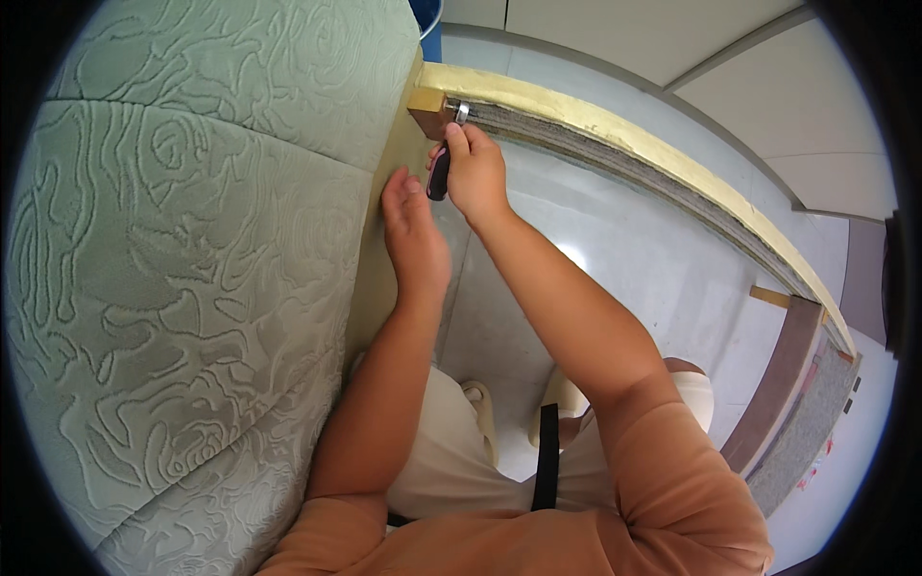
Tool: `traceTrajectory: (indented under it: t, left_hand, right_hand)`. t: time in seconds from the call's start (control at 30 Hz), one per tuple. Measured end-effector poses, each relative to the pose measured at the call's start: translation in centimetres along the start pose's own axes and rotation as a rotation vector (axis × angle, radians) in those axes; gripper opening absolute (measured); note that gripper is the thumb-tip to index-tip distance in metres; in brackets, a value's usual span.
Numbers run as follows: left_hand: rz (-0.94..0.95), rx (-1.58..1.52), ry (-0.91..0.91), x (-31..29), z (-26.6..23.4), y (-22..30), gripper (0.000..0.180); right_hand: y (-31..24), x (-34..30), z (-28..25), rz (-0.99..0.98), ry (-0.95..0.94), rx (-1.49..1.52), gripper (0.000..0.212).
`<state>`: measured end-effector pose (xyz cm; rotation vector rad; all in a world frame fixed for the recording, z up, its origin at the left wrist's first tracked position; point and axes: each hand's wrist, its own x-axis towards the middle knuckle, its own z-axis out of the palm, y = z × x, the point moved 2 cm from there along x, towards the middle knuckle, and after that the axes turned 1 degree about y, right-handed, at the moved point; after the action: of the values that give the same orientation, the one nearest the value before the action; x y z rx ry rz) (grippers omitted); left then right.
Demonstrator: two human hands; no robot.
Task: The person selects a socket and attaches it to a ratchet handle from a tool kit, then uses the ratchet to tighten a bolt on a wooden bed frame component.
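My right hand (478, 178) is closed around a ratchet wrench with a black and pink handle (439, 175). The wrench's round shiny head (463, 112) sits at a bolt beside a wooden block (429, 110), in the corner where two boards meet. Most of the bolt is hidden behind the head. Just below and left of the wrench, my left hand (416, 235) is held up with its fingers stretched out, next to the pale yellow side panel (389, 187). Nothing is in it, and whether its fingertips touch the panel I cannot tell.
A green embossed mattress (211, 288) fills the left side. From the corner a long board with a yellow top edge (615, 120) curves right to a brown and grey panel (773, 389). Grey floor tiles (615, 230) lie between. A blue bucket (429, 19) stands beyond the corner, near beige cabinets (730, 86).
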<state>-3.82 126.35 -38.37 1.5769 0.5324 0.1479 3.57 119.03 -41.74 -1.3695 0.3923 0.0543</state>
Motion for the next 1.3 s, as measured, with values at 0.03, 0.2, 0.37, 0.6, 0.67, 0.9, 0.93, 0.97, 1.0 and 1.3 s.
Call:
traceTrajectory:
  t: [0.03,0.2,0.37,0.6,0.67,0.9,0.93,0.97,1.0,1.3]
  left_hand:
    - [-0.004,0.006,0.003,0.0,0.1,0.0,0.045]
    - [0.028,0.022,0.003,0.2,0.2,-0.2,0.048]
    - [0.026,0.002,0.004,-0.1,0.3,0.3,0.049]
    - [0.015,0.034,0.002,0.2,0.0,0.3,0.054]
    - [0.032,0.023,0.008,0.1,-0.1,0.5,0.055]
    - [0.073,0.016,0.031,0.1,0.1,0.4,0.052]
    - [0.071,0.022,0.034,0.1,0.0,0.4,0.052]
    - [0.078,0.026,0.034,0.2,-0.1,0.3,0.052]
    - [0.087,0.030,0.030,0.2,0.0,0.3,0.052]
    - [0.087,-0.008,0.030,0.0,0.2,0.8,0.045]
  right_hand:
    - [0.4,0.2,-0.1,0.011,-0.042,0.031,0.028]
    - [0.5,0.3,-0.8,-0.187,0.020,-0.254,0.028]
    - [-1.4,0.3,-0.7,-0.007,-0.051,-0.213,0.034]
    - [-4.2,0.2,-0.5,0.219,-0.053,0.020,0.036]
    - [-4.1,0.2,-0.3,0.201,-0.023,-0.014,0.037]
    - [-1.1,0.3,-0.9,-0.139,0.013,-0.304,0.034]
    - [-1.3,0.1,-1.0,-0.185,0.005,-0.348,0.033]
    - [-1.2,0.2,-1.1,-0.201,-0.012,-0.362,0.031]
    - [-0.9,0.4,-1.4,-0.218,-0.024,-0.375,0.030]
    - [0.0,1.8,-2.6,-0.363,-0.036,-0.425,0.027]
